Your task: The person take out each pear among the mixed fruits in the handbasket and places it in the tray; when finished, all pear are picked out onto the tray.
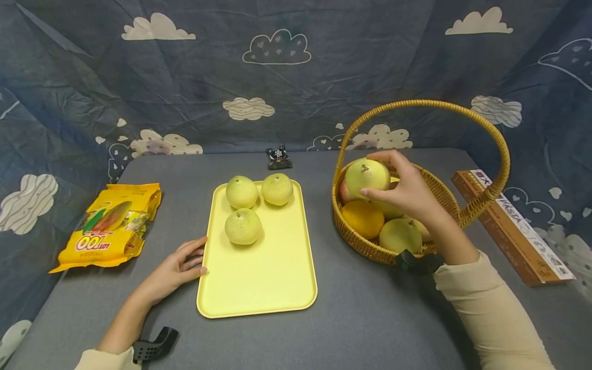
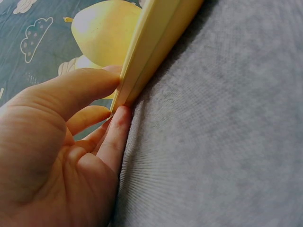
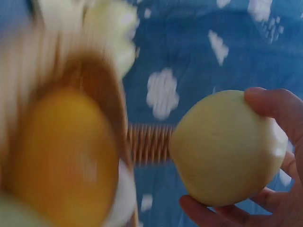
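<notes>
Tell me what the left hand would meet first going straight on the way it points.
The left hand touches the yellow tray, so the tray comes first; beyond, probably the nearest green fruit on it, though height is unclear.

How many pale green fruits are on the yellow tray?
3: a far-left fruit, a far-right fruit, and a nearer fruit just in front of the far-left one. None seem hidden.
</notes>
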